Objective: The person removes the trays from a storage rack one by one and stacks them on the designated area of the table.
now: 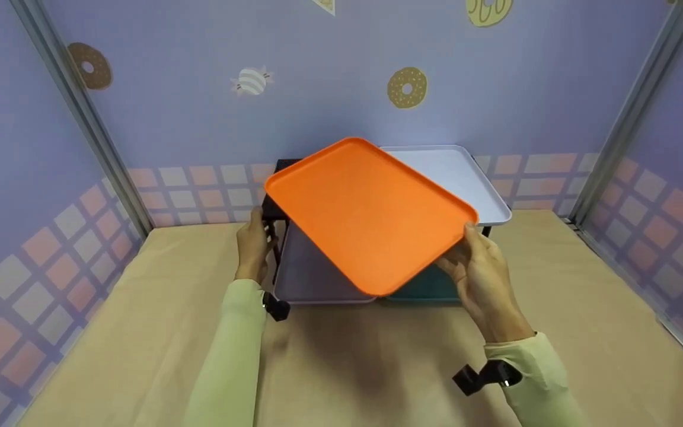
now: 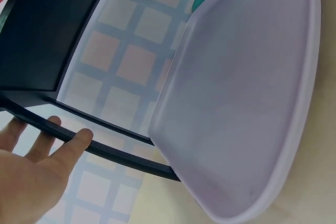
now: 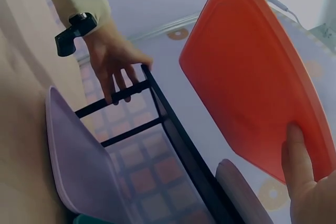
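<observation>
An orange tray point(image 1: 371, 213) hangs tilted over the rack, its near right corner pinched in my right hand point(image 1: 487, 281). The thumb lies on the tray's upper face in the head view, with the other fingers beneath. My left hand point(image 1: 252, 246) grips the front left leg of a black rack point(image 2: 52, 30), fingers hooked around the bar. A white tray point(image 1: 448, 172) lies on the rack's right top. On its lower level are a lilac tray point(image 2: 236, 87) at left and a teal tray point(image 1: 427, 284) at right, both partly hidden under the orange tray in the head view.
The rack stands on a beige cloth-covered table point(image 1: 158, 332). Close behind it rises a purple printed back wall point(image 1: 329, 112), with side panels and metal posts point(image 1: 80, 112) at both sides. A white cable point(image 3: 283, 6) shows beyond the orange tray.
</observation>
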A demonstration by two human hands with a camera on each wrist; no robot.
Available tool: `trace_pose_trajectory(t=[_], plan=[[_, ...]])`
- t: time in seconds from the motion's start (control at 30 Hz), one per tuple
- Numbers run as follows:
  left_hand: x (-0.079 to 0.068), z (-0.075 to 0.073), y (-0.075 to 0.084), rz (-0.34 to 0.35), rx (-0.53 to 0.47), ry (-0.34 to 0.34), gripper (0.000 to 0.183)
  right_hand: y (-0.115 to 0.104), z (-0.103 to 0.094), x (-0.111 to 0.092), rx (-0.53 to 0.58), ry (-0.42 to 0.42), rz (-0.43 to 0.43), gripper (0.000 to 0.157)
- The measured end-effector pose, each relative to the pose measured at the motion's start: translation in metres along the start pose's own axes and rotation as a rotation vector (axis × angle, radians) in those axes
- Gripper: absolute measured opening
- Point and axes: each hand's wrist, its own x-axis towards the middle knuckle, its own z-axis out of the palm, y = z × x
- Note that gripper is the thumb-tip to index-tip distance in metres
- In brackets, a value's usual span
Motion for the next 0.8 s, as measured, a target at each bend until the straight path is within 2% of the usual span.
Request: trace_pose_trajectory(t=[0.43,0.63,0.8], plan=[[0.002,0.0,0.001,-0.021,-0.006,-0.009,0.041,-0.014,-0.035,-0.006,0.016,0.014,0.032,0.038],[0.003,0.001,0.002,-0.014,-0.019,-0.014,0.04,-0.017,-0.045,-0.008,0.037,0.04,0.046,0.033],[0.003,0.0,0.002,-0.025,-0.013,-0.021,0.042,-0.018,-0.052,-0.011,-0.001,0.061,0.059,0.035]])
